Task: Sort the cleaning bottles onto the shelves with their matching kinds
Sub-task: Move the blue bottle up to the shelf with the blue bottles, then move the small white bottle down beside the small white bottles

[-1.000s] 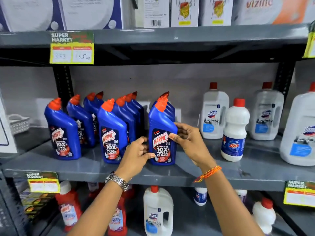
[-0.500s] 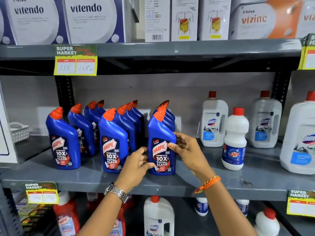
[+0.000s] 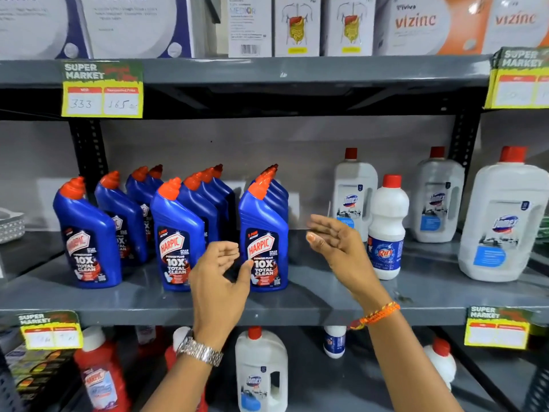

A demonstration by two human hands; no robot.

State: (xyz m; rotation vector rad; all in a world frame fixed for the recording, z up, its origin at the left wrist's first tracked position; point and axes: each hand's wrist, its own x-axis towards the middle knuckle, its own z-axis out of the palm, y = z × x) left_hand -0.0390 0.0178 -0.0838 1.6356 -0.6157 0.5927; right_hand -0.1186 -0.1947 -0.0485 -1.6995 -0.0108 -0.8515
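Observation:
Several blue Harpic bottles with orange caps stand in rows on the grey middle shelf (image 3: pixel 312 304). The front one of the right row (image 3: pixel 264 233) stands upright between my hands. My left hand (image 3: pixel 219 278) hovers just left of it, fingers curled and apart, thumb tip near its label. My right hand (image 3: pixel 338 242) is off it to the right, palm open. A small white Rin bottle (image 3: pixel 386 227) stands among larger white Domex jugs (image 3: pixel 355 191) on the right of the same shelf.
Boxes fill the top shelf (image 3: pixel 297 71). The lower shelf holds red Harpic bottles (image 3: pixel 101 379), a Domex jug (image 3: pixel 261 373) and small white bottles (image 3: pixel 335 341). Yellow price tags (image 3: pixel 102 90) hang on shelf edges. A white basket (image 3: pixel 12 224) sits far left.
Both hands have let go of the front blue Harpic bottle and drawn back from it; the right hand has moved to the right. The bottle stays standing on the shelf.

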